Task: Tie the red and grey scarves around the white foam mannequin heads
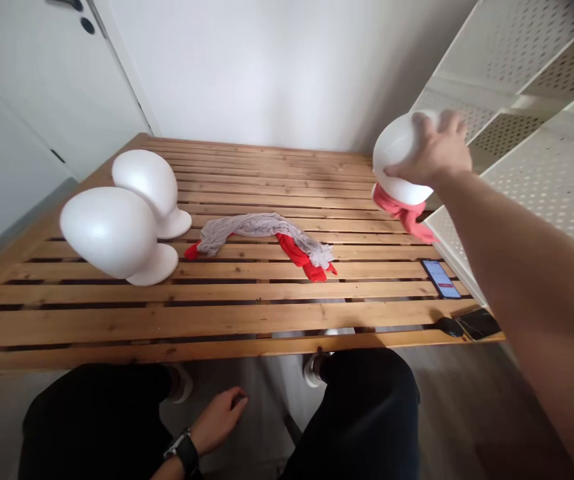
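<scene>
At upper right, your right hand [437,150] spans a smooth white egg-shaped form [395,152], above coral-red cloth [405,215]; you're apparently positioning it, which calls for steady fingers. Your left hand [219,419], lower centre, is loosely curled, visibly holding nothing.

On my remote feed, the front display head [107,230], the rear display head [149,183] and the far-right display head [397,147] were all plain white. I saw coral red on the right-hand cloth [414,221], pale mauve-grey on the middle cloth [257,225] and vivid red on the cloth beneath it [294,252]. The honey-brown bench [217,320] was striped with dark gaps; the off-white panel [557,173] was dotted with holes; the trousers [377,413] looked black.
</scene>
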